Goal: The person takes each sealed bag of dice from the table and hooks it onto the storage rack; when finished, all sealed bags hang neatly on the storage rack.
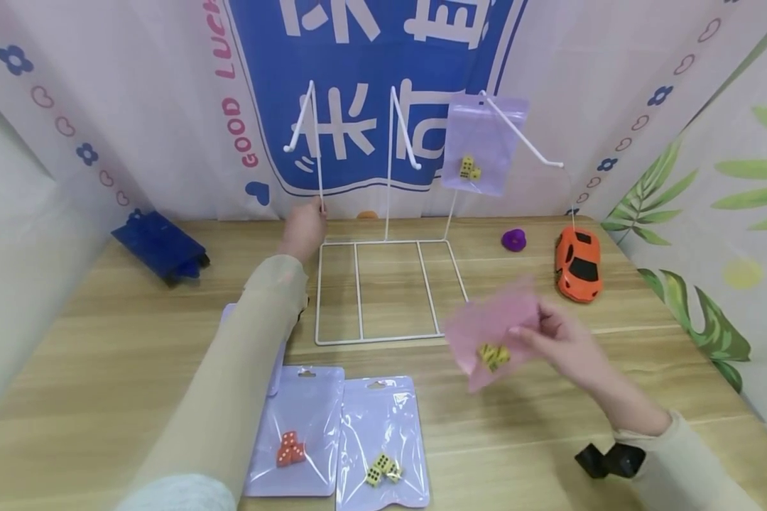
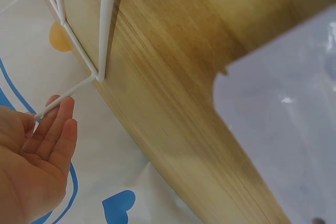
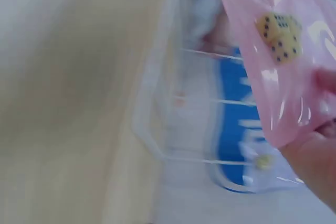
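Head view: the pink bag (image 1: 469, 330), with yellow dice (image 1: 493, 356) inside, is pinched at its right edge between the thumb and fingers of the right hand (image 1: 572, 348), above the table (image 1: 121, 369), near the front right corner of the rack (image 1: 383, 340). The rack's left post (image 1: 317, 156) is gripped low down by the left hand (image 1: 305, 227); a narrow pinch round the wire is shown in the left wrist view.

The post is best held firmly but not pulled, so that the rack is kept from sliding. The bag is best held by its edge, with its film kept off the wires. Whether its hole is covered cannot be told.

A mauve bag (image 1: 483, 135) is hung at the right hook (image 1: 518, 133). More bags (image 1: 383, 426) are laid in front; a car (image 1: 578, 266) and a purple thing (image 1: 514, 240) are set at the right, a blue thing (image 1: 160, 245) at the left. The rear is lined with printed cloth (image 1: 166, 142).
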A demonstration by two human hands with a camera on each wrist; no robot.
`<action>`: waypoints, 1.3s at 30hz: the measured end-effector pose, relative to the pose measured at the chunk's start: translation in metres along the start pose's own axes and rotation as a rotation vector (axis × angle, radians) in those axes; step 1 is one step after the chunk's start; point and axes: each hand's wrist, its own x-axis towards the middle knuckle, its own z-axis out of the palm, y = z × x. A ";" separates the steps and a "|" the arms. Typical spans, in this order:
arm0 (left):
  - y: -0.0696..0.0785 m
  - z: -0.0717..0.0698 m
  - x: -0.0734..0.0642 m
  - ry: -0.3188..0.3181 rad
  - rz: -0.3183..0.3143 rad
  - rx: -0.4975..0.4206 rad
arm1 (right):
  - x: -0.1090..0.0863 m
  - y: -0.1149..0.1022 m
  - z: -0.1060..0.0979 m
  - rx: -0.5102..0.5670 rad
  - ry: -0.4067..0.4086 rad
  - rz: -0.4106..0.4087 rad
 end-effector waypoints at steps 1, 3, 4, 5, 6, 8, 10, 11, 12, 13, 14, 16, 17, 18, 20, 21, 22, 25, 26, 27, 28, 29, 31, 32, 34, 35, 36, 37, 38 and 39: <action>0.000 0.000 0.000 0.001 0.001 0.004 | 0.003 -0.008 -0.006 0.032 0.061 0.010; 0.000 0.000 0.000 0.000 0.002 0.002 | 0.010 -0.021 -0.018 0.139 0.162 -0.011; 0.000 0.001 0.001 -0.001 0.002 -0.001 | 0.013 -0.027 -0.024 0.191 0.208 -0.031; -0.001 0.001 0.001 -0.001 0.000 -0.005 | 0.017 -0.033 -0.029 0.249 0.240 -0.055; -0.001 0.001 0.002 -0.003 -0.001 -0.006 | 0.020 -0.037 -0.033 0.320 0.260 -0.080; -0.001 0.002 0.002 -0.010 -0.009 -0.015 | 0.027 -0.045 -0.039 0.437 0.274 -0.116; -0.002 0.002 0.002 -0.011 -0.008 -0.016 | 0.033 -0.050 -0.044 0.508 0.269 -0.141; -0.002 0.002 0.002 -0.011 -0.008 -0.015 | 0.036 -0.052 -0.045 0.532 0.266 -0.145; -0.003 0.002 0.002 -0.010 -0.005 -0.012 | 0.039 -0.053 -0.046 0.557 0.265 -0.138; -0.003 0.002 0.002 -0.011 -0.002 -0.013 | 0.042 -0.054 -0.047 0.570 0.268 -0.123; -0.003 0.002 0.001 -0.008 0.004 -0.010 | 0.044 -0.055 -0.048 0.580 0.270 -0.103; -0.002 0.002 0.001 0.000 0.014 0.000 | 0.047 -0.055 -0.048 0.581 0.284 -0.059; -0.002 0.002 0.001 0.003 0.016 0.002 | 0.048 -0.055 -0.048 0.579 0.290 -0.037; -0.002 0.002 0.001 0.004 0.018 0.005 | 0.048 -0.054 -0.049 0.577 0.294 -0.018; -0.002 0.002 0.001 0.006 0.019 0.006 | 0.050 -0.053 -0.048 0.566 0.294 0.008; -0.002 0.002 0.001 0.005 0.017 0.005 | 0.051 -0.052 -0.048 0.561 0.292 0.014; -0.003 0.002 0.002 0.000 0.012 -0.002 | 0.052 -0.052 -0.048 0.558 0.293 0.023; -0.003 0.003 0.002 -0.005 0.007 -0.009 | 0.055 -0.049 -0.047 0.546 0.300 0.047; -0.004 0.003 0.002 -0.007 0.005 -0.011 | 0.055 -0.048 -0.046 0.541 0.307 0.055; -0.004 0.003 0.002 -0.009 0.005 -0.012 | 0.056 -0.047 -0.046 0.533 0.315 0.066; -0.004 0.003 0.002 -0.011 0.004 -0.011 | 0.056 -0.046 -0.046 0.528 0.322 0.076; -0.005 0.004 0.002 -0.013 0.007 -0.010 | 0.057 -0.045 -0.045 0.526 0.327 0.086; -0.005 0.004 0.002 -0.016 0.006 -0.005 | 0.060 -0.043 -0.044 0.523 0.331 0.102; -0.005 0.004 0.003 -0.015 0.007 -0.002 | 0.061 -0.043 -0.043 0.516 0.334 0.112; -0.005 0.004 0.003 -0.013 0.004 0.002 | 0.065 -0.041 -0.042 0.503 0.339 0.123; -0.005 0.004 0.003 -0.012 0.003 0.002 | 0.067 -0.041 -0.041 0.493 0.343 0.130; -0.005 0.004 0.003 -0.011 0.000 0.004 | 0.069 -0.040 -0.041 0.483 0.348 0.134; -0.004 0.003 0.003 -0.011 -0.002 0.004 | 0.071 -0.040 -0.040 0.468 0.357 0.141; -0.004 0.003 0.003 -0.014 -0.005 0.002 | 0.073 -0.039 -0.040 0.453 0.364 0.146; -0.004 0.003 0.003 -0.017 -0.007 0.000 | 0.075 -0.038 -0.039 0.438 0.373 0.152</action>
